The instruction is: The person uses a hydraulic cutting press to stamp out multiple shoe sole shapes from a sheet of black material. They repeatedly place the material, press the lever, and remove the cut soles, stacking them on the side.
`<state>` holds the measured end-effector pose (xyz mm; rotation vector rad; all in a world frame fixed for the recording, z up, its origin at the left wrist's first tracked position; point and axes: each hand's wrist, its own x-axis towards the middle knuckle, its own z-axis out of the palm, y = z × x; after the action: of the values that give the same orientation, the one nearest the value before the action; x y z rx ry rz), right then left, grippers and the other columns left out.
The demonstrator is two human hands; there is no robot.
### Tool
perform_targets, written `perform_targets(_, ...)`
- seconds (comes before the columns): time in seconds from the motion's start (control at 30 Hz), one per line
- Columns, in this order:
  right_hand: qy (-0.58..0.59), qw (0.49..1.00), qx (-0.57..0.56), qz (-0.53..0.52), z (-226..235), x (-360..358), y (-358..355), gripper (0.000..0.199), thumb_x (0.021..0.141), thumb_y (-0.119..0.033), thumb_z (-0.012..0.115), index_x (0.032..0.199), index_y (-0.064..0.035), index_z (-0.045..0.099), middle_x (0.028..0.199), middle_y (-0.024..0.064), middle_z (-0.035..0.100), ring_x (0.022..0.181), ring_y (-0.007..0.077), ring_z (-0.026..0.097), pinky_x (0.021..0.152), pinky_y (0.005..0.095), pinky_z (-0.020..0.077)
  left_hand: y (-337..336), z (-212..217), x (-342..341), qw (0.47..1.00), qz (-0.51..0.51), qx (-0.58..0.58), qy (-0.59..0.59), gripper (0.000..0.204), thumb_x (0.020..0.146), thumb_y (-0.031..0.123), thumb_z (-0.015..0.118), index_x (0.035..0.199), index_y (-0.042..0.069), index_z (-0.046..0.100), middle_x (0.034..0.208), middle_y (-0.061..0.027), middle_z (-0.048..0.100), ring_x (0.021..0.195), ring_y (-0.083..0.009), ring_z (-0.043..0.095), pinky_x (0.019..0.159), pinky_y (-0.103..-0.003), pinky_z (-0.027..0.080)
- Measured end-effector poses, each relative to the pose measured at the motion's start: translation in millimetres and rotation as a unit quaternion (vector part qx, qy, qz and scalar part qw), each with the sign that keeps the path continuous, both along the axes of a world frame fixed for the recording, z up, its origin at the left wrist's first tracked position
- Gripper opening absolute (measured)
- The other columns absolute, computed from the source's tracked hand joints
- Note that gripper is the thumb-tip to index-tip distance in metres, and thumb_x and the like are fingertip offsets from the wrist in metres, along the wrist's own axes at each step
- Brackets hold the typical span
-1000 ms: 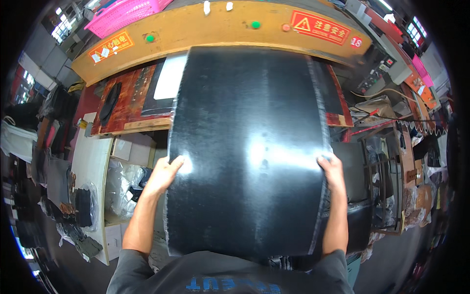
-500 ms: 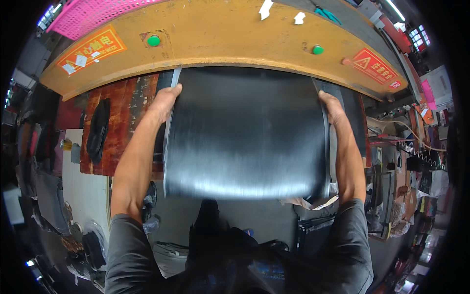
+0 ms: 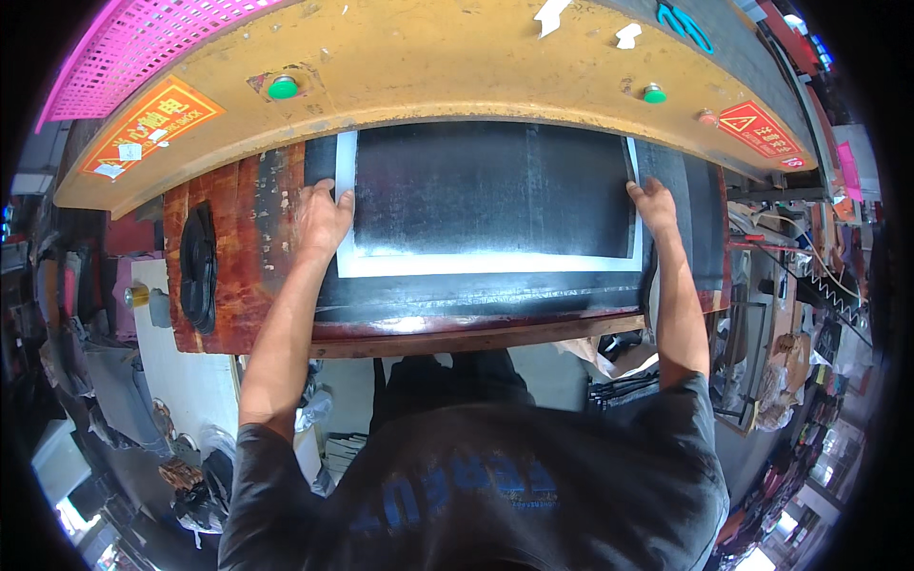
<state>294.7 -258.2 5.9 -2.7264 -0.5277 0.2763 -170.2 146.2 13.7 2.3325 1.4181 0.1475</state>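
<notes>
A black sheet (image 3: 490, 195) lies flat on a larger white sheet (image 3: 490, 265), which shows as a border along its left, right and near sides. Both rest on a dark mat (image 3: 476, 290) and run in under a yellow machine beam (image 3: 457, 86); their far edges are hidden. At the white sheet's left border, my left hand (image 3: 324, 219) is closed, thumb on top. My right hand (image 3: 655, 205) is closed at the right border in much the same way, the thumb on the edge. The fingers beneath are partly hidden.
Two green buttons (image 3: 283, 88) sit on the beam. A pink basket (image 3: 143, 62) and blue-handled scissors (image 3: 685, 27) lie above it. Stacked black pieces (image 3: 198, 266) rest on the worn red-brown board (image 3: 238, 257) at left. A coiled cord (image 3: 828, 285) hangs at right.
The sheets, earlier raised with their near edge over the table's front, now lie flat and farther under the beam. My hands have stayed at the two sides.
</notes>
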Motion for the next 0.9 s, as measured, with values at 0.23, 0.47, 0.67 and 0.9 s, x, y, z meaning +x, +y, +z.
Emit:
perform_targets(0.23, 0.058, 0.997, 0.036, -0.033, -17, -5, -3, 0.068, 0.093, -0.046, 0.078, 0.133, 0.0078, 0.069, 0.124, 0.0287, 0.075, 0.121, 0.0407, 0.072, 0.105, 0.0437, 0.0530, -51, -19, 32, 0.989, 0.150, -0.002, 0.011, 0.082, 0.098, 0.050, 0.070, 0.154, -0.005, 0.047, 0.143, -0.0311, 0.056, 0.132, -0.0488, 0.054, 0.112, -0.054, 0.047)
perform_targets(0.47, 0.098, 0.992, 0.044, -0.061, -2, -16, -22, 0.064, 0.093, -0.043, 0.080, 0.131, 0.0071, 0.070, 0.120, 0.0238, 0.078, 0.116, 0.0343, 0.074, 0.103, 0.0383, 0.0546, -99, -12, 12, 0.987, 0.160, -0.022, 0.014, 0.092, 0.095, 0.049, 0.078, 0.156, -0.009, 0.042, 0.140, -0.0314, 0.054, 0.130, -0.0486, 0.052, 0.113, -0.055, 0.044)
perform_targets(0.67, 0.130, 0.990, 0.028, -0.037, 7, -24, -37, 0.062, 0.094, -0.044, 0.079, 0.129, 0.0055, 0.071, 0.117, 0.0243, 0.078, 0.117, 0.0348, 0.073, 0.103, 0.0401, 0.0542, -100, -35, -13, 0.990, 0.120, 0.015, -0.070, 0.091, 0.096, 0.049, 0.079, 0.154, -0.012, 0.043, 0.138, -0.0335, 0.051, 0.130, -0.0487, 0.050, 0.114, -0.056, 0.041)
perform_targets(0.9, 0.106, 0.983, -0.139, -0.063, 70, -18, -149, 0.111, 0.079, -0.057, 0.088, 0.159, 0.0052, 0.044, 0.153, 0.0329, 0.056, 0.145, 0.0414, 0.054, 0.119, 0.0468, 0.0451, -146, -36, -43, 0.988, -0.063, 0.100, -0.103, 0.067, 0.097, 0.020, 0.080, 0.156, 0.003, 0.053, 0.158, -0.0308, 0.040, 0.145, -0.0463, 0.044, 0.122, -0.051, 0.036)
